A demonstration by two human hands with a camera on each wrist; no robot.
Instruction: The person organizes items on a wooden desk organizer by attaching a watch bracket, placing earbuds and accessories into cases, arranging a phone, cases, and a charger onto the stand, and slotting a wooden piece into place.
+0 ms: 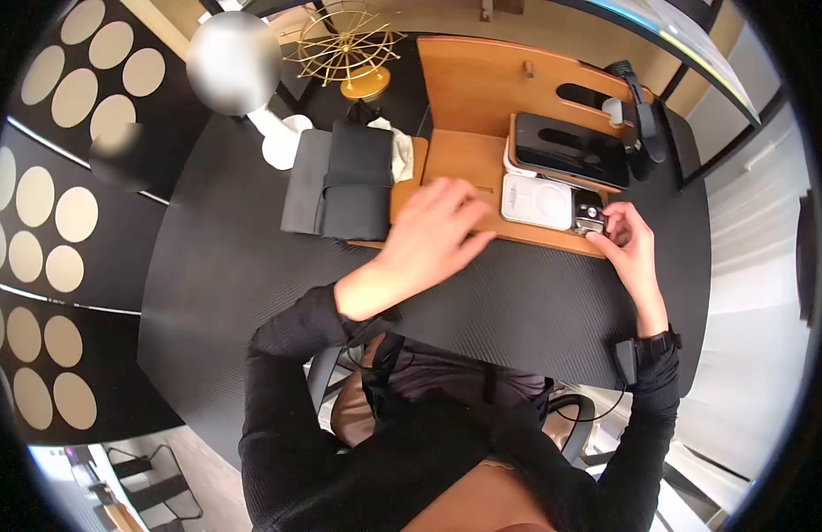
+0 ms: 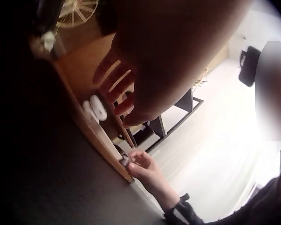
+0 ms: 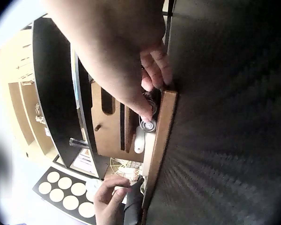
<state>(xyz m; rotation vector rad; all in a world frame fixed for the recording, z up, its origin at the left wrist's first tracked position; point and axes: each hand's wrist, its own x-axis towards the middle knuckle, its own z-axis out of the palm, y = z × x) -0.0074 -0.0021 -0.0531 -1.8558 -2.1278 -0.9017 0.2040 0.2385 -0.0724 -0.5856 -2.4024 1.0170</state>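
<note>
My right hand point(image 1: 630, 244) is at the right end of the brown desk organizer point(image 1: 464, 160), thumb and fingers gripping a small black and silver device point(image 1: 590, 213) that looks like a compact camera. In the right wrist view its round silver dial point(image 3: 148, 125) shows beside the thumb tip. Left of that device lies a white power bank point(image 1: 537, 201) with a ring on its face. My left hand point(image 1: 433, 226), slightly blurred, hovers over the organizer's left part with loosely bent fingers and nothing visible in them. A white rounded case point(image 2: 98, 108) appears in the left wrist view.
A black phone point(image 1: 571, 151) leans behind the power bank. Headphones point(image 1: 643, 124) hang at the organizer's right. Dark folded pouches point(image 1: 358, 182) and a white tissue point(image 1: 400, 152) lie left. A golden wheel ornament point(image 1: 365, 82) and white lamp point(image 1: 287, 142) stand at the back left.
</note>
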